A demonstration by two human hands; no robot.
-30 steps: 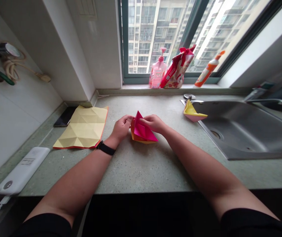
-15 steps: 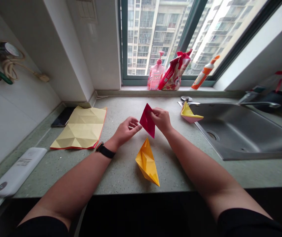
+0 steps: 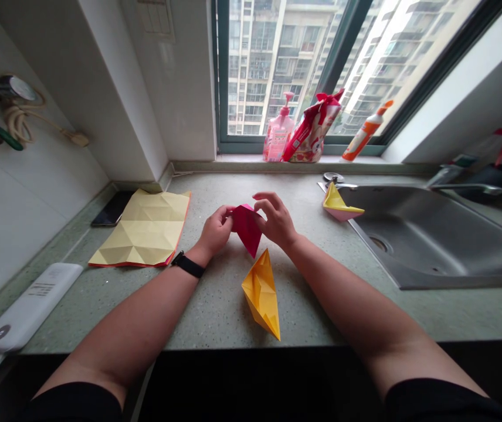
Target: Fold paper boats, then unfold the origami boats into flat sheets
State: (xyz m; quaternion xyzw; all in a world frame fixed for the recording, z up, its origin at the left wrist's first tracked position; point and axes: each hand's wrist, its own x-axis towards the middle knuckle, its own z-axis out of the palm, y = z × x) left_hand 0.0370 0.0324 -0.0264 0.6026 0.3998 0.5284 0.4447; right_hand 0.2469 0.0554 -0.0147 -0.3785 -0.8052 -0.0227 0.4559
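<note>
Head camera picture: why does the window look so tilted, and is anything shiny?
In the head view, the window frame leans and the counter edge bends, probably from a wide lens; the steel sink shows soft glare; the yellow paper boat stays sharp.

Past the hands, a pink pump bottle (image 3: 278,136), a red-and-white bag tied with a bow (image 3: 311,135) and an orange-capped bottle (image 3: 364,133) stand on the windowsill (image 3: 237,158). Right of the right hand (image 3: 276,220) sits a stainless steel sink (image 3: 436,240). Left of the left hand (image 3: 216,230) lie a dark phone (image 3: 112,208) and a white power bank (image 3: 29,308) (its cable trailing over the counter's edge).
</note>
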